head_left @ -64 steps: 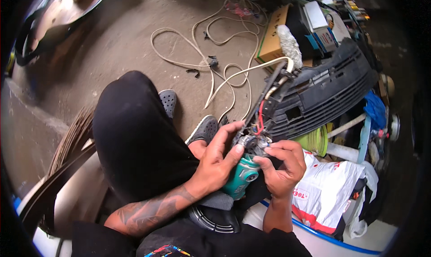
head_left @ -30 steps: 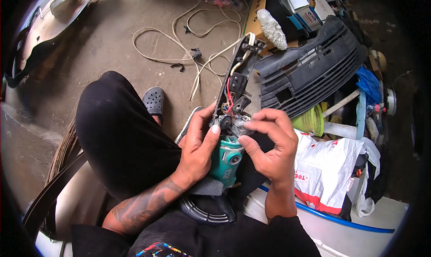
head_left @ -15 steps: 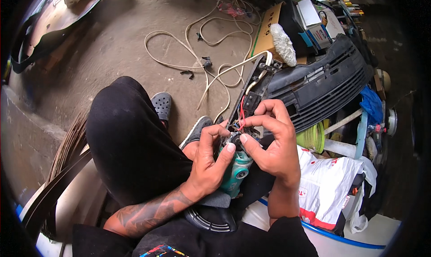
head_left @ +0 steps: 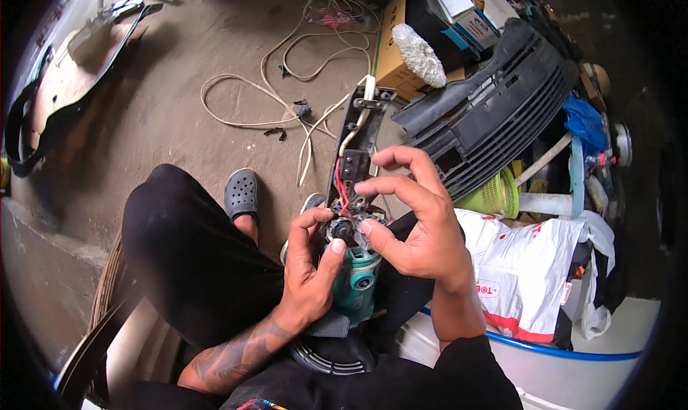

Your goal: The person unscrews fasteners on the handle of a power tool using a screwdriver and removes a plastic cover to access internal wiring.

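An opened power tool with a teal motor housing (head_left: 356, 295) rests in my lap. Its black handle shell (head_left: 365, 134) points away from me, exposing a cream cord (head_left: 351, 139) and red wires (head_left: 339, 177). My left hand (head_left: 309, 267) is closed round the left side of the exposed motor end, thumb and forefinger against its dark round part (head_left: 342, 229). On the other side, my right hand (head_left: 423, 227) has its fingers spread and curved, the thumb at the motor end and the forefinger near the red wires. Small parts between the hands are hard to make out.
A slatted black plastic panel (head_left: 494, 116) leans at the right, beside a cardboard box (head_left: 393, 55) and fluffy white pad (head_left: 419, 55). Cord loops (head_left: 236, 120) lie on the floor. Nearer are a green basket (head_left: 494, 197) and white plastic bag (head_left: 523, 267).
The tool has turned more upright in view, and the view has shifted. My right fingers have come away from the red wires and spread apart. My left hand stays on the motor end.
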A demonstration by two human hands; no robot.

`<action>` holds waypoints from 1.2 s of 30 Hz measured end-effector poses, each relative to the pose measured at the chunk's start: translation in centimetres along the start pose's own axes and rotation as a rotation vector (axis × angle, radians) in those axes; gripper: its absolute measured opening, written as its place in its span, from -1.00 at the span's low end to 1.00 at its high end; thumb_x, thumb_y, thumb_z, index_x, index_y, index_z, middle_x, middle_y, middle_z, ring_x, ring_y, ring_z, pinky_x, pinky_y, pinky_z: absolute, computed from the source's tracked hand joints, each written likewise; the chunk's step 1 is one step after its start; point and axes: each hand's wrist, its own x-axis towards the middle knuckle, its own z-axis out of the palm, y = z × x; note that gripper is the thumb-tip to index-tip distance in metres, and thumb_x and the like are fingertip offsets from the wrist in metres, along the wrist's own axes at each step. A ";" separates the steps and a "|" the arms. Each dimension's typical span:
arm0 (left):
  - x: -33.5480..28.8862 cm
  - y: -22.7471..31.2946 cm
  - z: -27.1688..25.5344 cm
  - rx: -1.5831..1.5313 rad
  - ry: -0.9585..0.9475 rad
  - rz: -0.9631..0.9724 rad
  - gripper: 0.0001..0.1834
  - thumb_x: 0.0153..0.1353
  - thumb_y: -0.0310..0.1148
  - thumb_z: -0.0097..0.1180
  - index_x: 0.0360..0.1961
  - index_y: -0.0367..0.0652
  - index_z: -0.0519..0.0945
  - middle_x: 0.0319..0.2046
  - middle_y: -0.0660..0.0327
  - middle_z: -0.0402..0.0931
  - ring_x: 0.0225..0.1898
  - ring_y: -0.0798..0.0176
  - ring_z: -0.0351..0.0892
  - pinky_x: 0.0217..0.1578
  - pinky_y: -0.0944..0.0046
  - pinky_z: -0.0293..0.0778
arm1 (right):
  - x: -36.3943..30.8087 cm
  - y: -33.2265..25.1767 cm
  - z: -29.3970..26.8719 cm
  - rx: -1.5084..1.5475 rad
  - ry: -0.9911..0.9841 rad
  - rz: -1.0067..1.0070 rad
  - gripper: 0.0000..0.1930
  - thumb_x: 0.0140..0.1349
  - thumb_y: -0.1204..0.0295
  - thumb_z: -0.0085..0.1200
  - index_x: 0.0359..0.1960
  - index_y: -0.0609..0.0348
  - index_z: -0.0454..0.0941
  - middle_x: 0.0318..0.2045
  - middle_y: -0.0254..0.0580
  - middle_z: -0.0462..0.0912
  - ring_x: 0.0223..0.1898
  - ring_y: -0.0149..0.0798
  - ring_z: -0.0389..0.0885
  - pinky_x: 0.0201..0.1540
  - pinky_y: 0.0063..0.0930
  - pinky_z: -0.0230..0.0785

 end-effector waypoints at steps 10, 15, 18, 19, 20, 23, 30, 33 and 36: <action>0.2 -0.6 -0.5 0.081 -0.070 0.029 -0.54 0.48 -0.41 -0.08 0.35 -0.20 0.23 0.21 0.10 0.34 0.24 0.25 0.33 0.28 0.21 0.22 | 0.7 0.3 0.5 -0.141 0.035 -0.119 -0.67 -0.13 0.36 0.45 -0.26 0.11 0.72 0.21 0.04 0.42 0.23 0.14 0.38 0.28 -0.05 0.21; 0.4 0.6 0.5 0.075 0.001 0.033 -0.47 0.47 -0.43 -0.03 0.35 -0.20 0.08 0.25 -0.01 0.28 0.31 0.17 0.26 0.34 0.16 0.13 | 0.5 1.0 2.0 -0.155 0.147 -0.113 -0.84 -0.13 0.44 0.40 -0.50 0.13 0.66 0.18 0.03 0.48 0.27 0.22 0.35 0.33 -0.01 0.17; 0.5 -0.1 0.2 0.056 -0.017 0.007 -0.46 0.41 -0.46 0.07 0.28 -0.18 0.08 0.26 -0.05 0.26 0.32 0.13 0.27 0.34 0.13 0.15 | 0.1 1.4 2.3 -0.119 0.208 -0.103 -0.89 -0.12 0.49 0.29 -0.54 0.16 0.60 0.17 0.01 0.50 0.28 0.22 0.36 0.34 0.00 0.15; 0.5 -0.2 0.3 0.031 -0.009 -0.010 -0.47 0.40 -0.47 0.09 0.26 -0.18 0.10 0.25 -0.06 0.27 0.30 0.12 0.30 0.33 0.13 0.17 | 0.0 1.7 2.3 -0.077 0.220 -0.097 -0.90 -0.11 0.49 0.28 -0.54 0.16 0.60 0.18 0.02 0.49 0.28 0.22 0.36 0.34 -0.01 0.15; 0.6 -0.3 0.5 0.041 0.013 0.005 -0.47 0.37 -0.47 0.14 0.21 -0.19 0.13 0.23 -0.07 0.31 0.28 0.12 0.35 0.31 0.13 0.23 | 0.0 1.8 2.1 -0.052 0.215 -0.115 -0.90 -0.11 0.51 0.28 -0.54 0.17 0.59 0.19 0.04 0.48 0.29 0.22 0.35 0.35 -0.01 0.13; 0.7 -0.4 0.8 0.102 0.087 0.050 -0.47 0.32 -0.48 0.20 0.17 -0.23 0.17 0.20 -0.12 0.37 0.25 0.09 0.41 0.29 0.14 0.29 | -0.3 1.8 2.0 -0.108 0.122 -0.109 -0.86 -0.14 0.48 0.32 -0.48 0.13 0.65 0.28 0.05 0.42 0.37 0.25 0.26 0.41 0.04 0.05; 0.5 -0.2 0.8 0.055 0.042 0.085 -0.40 0.23 -0.50 0.21 0.18 -0.32 0.15 0.21 -0.28 0.43 0.29 -0.01 0.44 0.29 0.15 0.25 | -0.9 0.4 1.3 -0.135 0.007 -0.032 -0.77 -0.22 0.46 0.37 -0.44 0.11 0.67 0.35 0.12 0.33 0.43 0.23 0.18 0.42 0.01 0.03; 0.2 -0.6 1.0 -0.021 0.049 0.140 -0.39 0.19 -0.46 0.19 0.20 -0.28 0.18 0.14 -0.27 0.51 0.25 -0.05 0.51 0.31 0.12 0.18 | -1.3 -0.1 2.0 -0.004 0.079 0.027 -0.78 -0.21 0.47 0.36 -0.44 0.13 0.66 0.36 0.14 0.31 0.40 0.16 0.24 0.38 -0.05 0.12; 0.3 0.4 0.3 0.189 -0.033 0.066 -0.49 0.23 -0.42 0.17 0.17 -0.22 0.27 0.11 -0.23 0.54 0.21 0.00 0.54 0.30 0.14 0.14 | -1.6 -0.2 1.7 -0.046 0.096 0.039 -0.79 -0.20 0.44 0.36 -0.46 0.17 0.64 0.38 0.18 0.26 0.37 0.08 0.29 0.37 -0.09 0.14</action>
